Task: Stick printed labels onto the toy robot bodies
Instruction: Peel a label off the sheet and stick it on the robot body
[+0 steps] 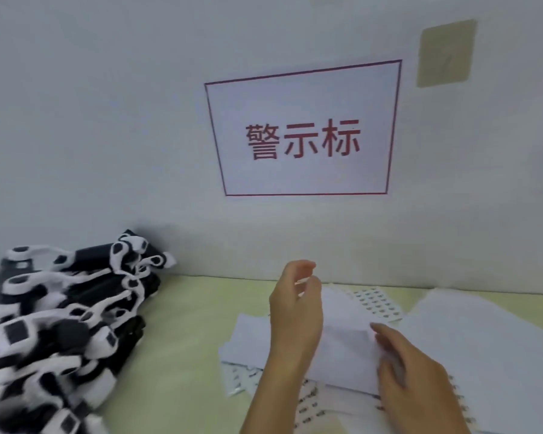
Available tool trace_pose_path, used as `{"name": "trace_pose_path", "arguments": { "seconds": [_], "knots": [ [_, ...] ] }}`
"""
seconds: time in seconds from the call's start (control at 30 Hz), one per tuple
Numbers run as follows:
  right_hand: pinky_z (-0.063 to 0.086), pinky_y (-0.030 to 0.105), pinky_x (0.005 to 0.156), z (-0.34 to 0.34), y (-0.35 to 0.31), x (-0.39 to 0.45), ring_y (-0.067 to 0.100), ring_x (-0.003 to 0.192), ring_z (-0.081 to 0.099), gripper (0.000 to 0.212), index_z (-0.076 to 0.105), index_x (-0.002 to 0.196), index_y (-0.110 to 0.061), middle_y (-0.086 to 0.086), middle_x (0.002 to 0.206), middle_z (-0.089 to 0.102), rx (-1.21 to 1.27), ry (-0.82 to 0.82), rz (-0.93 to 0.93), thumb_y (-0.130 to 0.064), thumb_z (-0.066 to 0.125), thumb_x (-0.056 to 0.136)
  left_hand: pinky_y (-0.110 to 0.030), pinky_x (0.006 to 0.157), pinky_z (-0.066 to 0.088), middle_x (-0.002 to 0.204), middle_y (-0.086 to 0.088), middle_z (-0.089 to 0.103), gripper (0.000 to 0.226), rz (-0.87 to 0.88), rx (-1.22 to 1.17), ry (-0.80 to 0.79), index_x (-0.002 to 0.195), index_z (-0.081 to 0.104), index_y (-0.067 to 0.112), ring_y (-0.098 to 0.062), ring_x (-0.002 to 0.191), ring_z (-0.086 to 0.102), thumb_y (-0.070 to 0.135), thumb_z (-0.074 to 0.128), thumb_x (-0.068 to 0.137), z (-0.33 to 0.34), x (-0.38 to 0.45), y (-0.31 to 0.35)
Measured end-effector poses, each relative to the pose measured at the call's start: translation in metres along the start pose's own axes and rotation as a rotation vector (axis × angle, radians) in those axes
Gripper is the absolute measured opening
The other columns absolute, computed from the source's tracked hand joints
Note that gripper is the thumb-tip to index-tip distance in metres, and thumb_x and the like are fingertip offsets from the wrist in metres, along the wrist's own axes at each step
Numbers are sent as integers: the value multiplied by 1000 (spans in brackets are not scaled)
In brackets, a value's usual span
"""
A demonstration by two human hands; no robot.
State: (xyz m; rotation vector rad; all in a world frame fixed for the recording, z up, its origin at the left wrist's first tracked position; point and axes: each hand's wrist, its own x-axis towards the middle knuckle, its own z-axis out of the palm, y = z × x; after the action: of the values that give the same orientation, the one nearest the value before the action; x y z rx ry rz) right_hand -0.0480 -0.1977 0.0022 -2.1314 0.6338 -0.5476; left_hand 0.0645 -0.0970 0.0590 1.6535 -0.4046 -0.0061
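Left hand [295,311] pinches a small label [302,281] at its fingertips; right hand [411,374], fingers relaxed, presses the label sheets [345,349] mid-table

Desk [185,324]: pale yellow-green top, its far edge against a white wall.
Left side: pile of toy robot bodies [57,314], black and white, stacked on each other and lying on the desk up to the wall; count cannot be told.
Centre: loose white paper sheets [251,336] overlapping each other, flat on the desk.
Label sheets: 1 label sheet [378,303] with rows of small printed marks lies near the wall, partly under white paper; more printed label sheets [239,379] stick out from under the papers at the near edge.
Right side: large white sheet [483,339] lying over a spiral notebook [461,402], whose wire binding shows.
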Motion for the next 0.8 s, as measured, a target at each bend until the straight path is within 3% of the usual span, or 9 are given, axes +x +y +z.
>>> {"name": "trace_pose_path", "arguments": {
  "seconds": [0.07,0.13,0.27,0.33,0.47,0.53,0.6,0.7,0.8],
  "knots": [
    [42,36,99,1,-2,1,30,113,64,43,69,117,-23,5,115,73,36,28,34,5,61,86,-6,67,45,117,16,59,20,-12,139,-14,111,61,31,2,99,57,17,52,99,-26,13,3],
    [42,41,102,3,-5,3,33,111,65,42,69,113,-21,8,110,74,63,50,64,8,61,84,-6,67,40,128,9,54,26,-9,416,-71,122,58,29,2,107,53,23,55,96,-48,30,1],
    [38,42,107,6,-6,4,32,113,62,36,69,108,-18,7,105,73,116,85,94,8,58,86,-29,88,41,133,-2,54,38,-85,722,-52,132,54,20,-24,129,44,28,55,94,-62,75,10],
    [37,41,108,7,-6,5,33,113,62,34,70,106,-18,6,103,72,136,99,88,8,58,87,-35,93,40,132,-5,54,39,-89,883,-99,131,52,17,-28,127,43,26,53,93,-55,93,17],
    [40,44,107,8,-5,6,34,111,63,28,72,101,-18,9,106,73,153,109,86,3,59,89,-42,99,36,136,-11,49,43,91,1562,-295,134,49,15,-31,128,40,23,52,92,-61,122,27],
    [42,43,103,9,-4,7,35,107,64,27,73,97,-18,11,104,74,147,116,74,4,61,88,-38,93,40,131,-10,53,39,87,1749,-326,129,54,14,-29,126,45,18,52,91,-81,139,34],
    [44,32,98,10,-3,10,37,103,65,28,73,94,-18,14,101,74,136,112,58,6,64,85,-34,84,38,128,-7,54,36,15,1886,-320,125,57,16,-26,123,47,18,51,90,-106,154,39],
    [35,-4,77,11,-4,15,36,92,66,27,73,88,-15,19,96,74,83,111,78,10,67,81,-32,84,37,131,-5,52,36,-194,2040,-236,128,55,20,-24,124,44,25,47,93,-141,172,44],
    [34,-7,75,11,-2,21,37,89,67,28,70,83,-14,23,93,73,38,88,51,14,66,78,-36,93,45,132,-9,51,31,-504,2098,-166,121,51,18,-31,128,46,30,46,93,-164,181,49]
  ]
}}
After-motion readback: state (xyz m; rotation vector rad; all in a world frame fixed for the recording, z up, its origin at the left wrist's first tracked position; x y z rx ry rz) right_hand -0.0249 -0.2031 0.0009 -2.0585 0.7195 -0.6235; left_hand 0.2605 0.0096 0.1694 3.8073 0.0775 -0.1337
